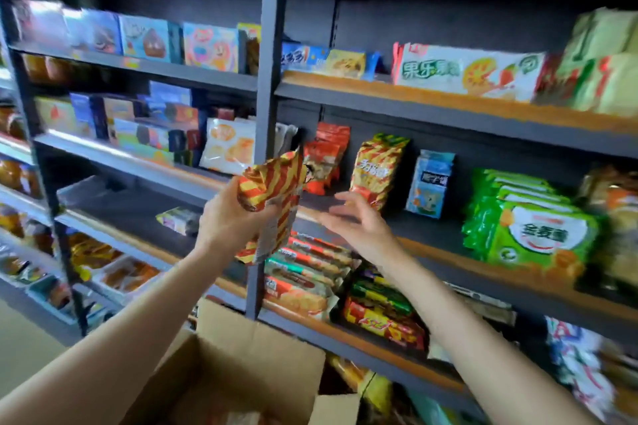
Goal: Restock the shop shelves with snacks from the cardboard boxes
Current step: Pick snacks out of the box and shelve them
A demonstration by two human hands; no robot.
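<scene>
At the bottom centre of the frame an open cardboard box (241,373) sits nearest the camera, its flaps raised; its contents are too blurred to name. Above it, at mid-frame, the left hand (226,217) has its grip closed around a red-and-yellow striped snack bag (272,203), held upright in front of the grey shelf post (266,107). Just right of it, the right hand (359,224) is held up with a wide grip, fingers spread and holding nothing, near the front edge of the middle shelf (448,245). Beyond that hand, a matching striped bag (378,169) stands on the shelf, with red packets (326,157) to its left and a blue packet (429,183) to its right. Green packs (528,228) are stacked further right on the same shelf. Below, at centre, stacked biscuit packs (307,272) lie on the lower shelf. In the upper part of the frame, colourful boxes (148,38) line the upper-left shelf, and a long white pack (466,71) lies on the upper-right one.
</scene>
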